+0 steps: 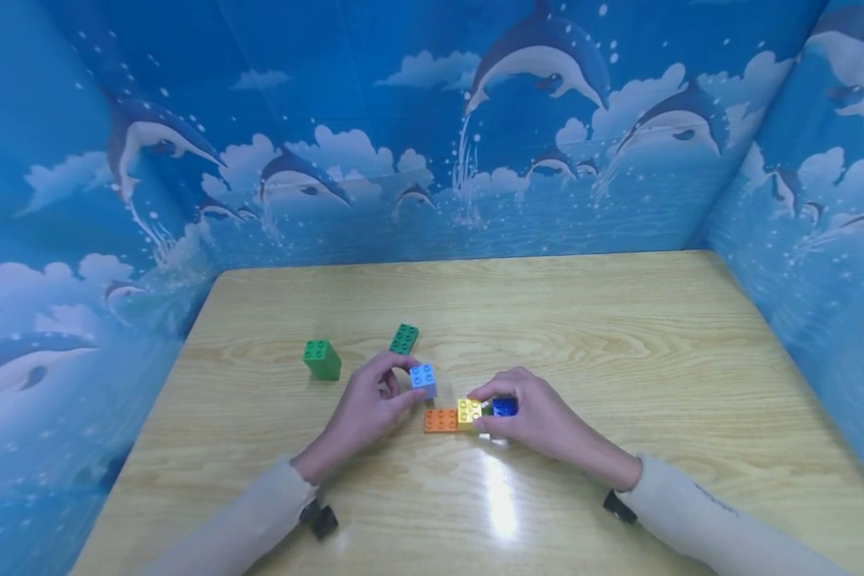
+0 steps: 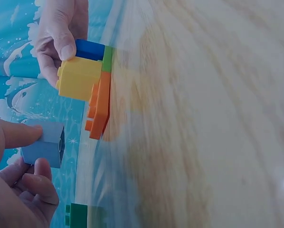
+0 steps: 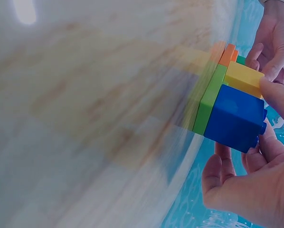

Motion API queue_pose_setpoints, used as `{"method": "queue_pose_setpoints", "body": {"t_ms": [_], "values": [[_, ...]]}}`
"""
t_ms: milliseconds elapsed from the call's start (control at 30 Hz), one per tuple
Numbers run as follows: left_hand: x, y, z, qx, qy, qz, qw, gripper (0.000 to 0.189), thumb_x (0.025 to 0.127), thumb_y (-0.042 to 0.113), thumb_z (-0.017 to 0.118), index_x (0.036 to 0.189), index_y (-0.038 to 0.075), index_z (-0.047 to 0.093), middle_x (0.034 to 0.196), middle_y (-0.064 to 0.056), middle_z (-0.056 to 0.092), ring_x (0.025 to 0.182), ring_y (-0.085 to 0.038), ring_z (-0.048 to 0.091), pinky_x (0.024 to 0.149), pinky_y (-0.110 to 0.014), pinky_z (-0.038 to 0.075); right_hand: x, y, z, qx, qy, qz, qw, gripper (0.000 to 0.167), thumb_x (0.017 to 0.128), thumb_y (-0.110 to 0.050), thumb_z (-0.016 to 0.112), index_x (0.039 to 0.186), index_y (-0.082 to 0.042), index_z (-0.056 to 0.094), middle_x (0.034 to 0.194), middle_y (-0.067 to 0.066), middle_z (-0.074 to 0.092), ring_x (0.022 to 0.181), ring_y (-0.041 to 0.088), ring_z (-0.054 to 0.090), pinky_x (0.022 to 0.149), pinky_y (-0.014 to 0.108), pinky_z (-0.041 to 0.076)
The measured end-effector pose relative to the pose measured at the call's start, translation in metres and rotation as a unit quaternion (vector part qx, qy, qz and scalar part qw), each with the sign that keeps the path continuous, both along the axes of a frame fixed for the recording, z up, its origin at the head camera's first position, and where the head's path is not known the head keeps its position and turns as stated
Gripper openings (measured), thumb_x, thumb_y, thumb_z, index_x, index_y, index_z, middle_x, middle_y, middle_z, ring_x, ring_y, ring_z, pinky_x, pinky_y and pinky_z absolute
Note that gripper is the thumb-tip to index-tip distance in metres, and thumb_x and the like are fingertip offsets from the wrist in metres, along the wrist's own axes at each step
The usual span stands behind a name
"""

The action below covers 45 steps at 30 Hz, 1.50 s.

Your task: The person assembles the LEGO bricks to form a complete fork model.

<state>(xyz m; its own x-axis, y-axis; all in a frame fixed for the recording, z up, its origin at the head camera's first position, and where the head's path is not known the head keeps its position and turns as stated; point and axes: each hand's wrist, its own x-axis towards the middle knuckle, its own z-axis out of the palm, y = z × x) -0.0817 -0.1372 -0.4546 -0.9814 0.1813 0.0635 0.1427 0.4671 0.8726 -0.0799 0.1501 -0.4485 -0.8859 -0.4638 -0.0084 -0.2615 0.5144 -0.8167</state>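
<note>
My left hand [image 1: 367, 406] pinches a light blue building block [image 1: 422, 378] between thumb and fingers, held above the table with its studs up. It hangs just behind and left of a low row of joined blocks. In that row, a flat orange block [image 1: 441, 421] lies at the left and a flat lime green block [image 3: 211, 99] at the right. A yellow block [image 1: 466, 412] bridges their tops where they meet. Thumb and fingertips of my right hand [image 1: 543, 412] grip the yellow block. Beside it, a dark blue block [image 3: 234, 116] sits on the lime green one, partly under the right hand in the head view.
Farther left on the wooden table [image 1: 619, 328] stands a tall green block [image 1: 324, 362]. A flat dark green block [image 1: 404, 339] lies just beyond the left hand. Dolphin-printed blue sheets [image 1: 403, 96] wall in the table's back and sides.
</note>
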Motion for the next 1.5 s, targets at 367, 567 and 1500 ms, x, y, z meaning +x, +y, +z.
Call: {"method": "queue_pose_setpoints", "body": {"t_ms": [367,567,1500], "values": [[0.010,-0.001,0.002,0.032,-0.071,-0.015,0.9969,0.041,0.089,0.008,0.091,0.125,0.018,0.076,0.104,-0.007,0.068,0.083,-0.022,0.061,0.059,-0.023,0.048,0.000,0.000,0.000,0.003,-0.002,0.001,1.0000,0.034,0.087,-0.024,0.095,0.118,-0.022,0.083,0.113,-0.011,0.075,0.111,0.018,0.064,0.096,0.047,0.056],[0.015,-0.002,0.000,0.025,-0.066,-0.033,0.9969,0.039,0.090,0.010,0.091,0.124,0.021,0.076,0.096,-0.005,0.067,0.080,-0.021,0.061,0.059,-0.023,0.047,-0.001,0.000,-0.001,0.001,0.000,0.001,1.0000,0.035,0.087,-0.025,0.095,0.119,-0.021,0.083,0.114,-0.011,0.075,0.112,0.019,0.064,0.098,0.049,0.055],[0.016,0.000,-0.005,-0.070,-0.001,-0.103,0.9922,0.037,0.085,0.011,0.095,0.117,0.019,0.077,0.082,0.005,0.063,0.068,-0.013,0.057,0.058,-0.024,0.048,0.000,0.001,-0.001,0.002,-0.002,-0.004,1.0000,0.036,0.086,-0.025,0.096,0.119,-0.023,0.083,0.116,-0.009,0.075,0.114,0.020,0.064,0.101,0.051,0.055]]}}
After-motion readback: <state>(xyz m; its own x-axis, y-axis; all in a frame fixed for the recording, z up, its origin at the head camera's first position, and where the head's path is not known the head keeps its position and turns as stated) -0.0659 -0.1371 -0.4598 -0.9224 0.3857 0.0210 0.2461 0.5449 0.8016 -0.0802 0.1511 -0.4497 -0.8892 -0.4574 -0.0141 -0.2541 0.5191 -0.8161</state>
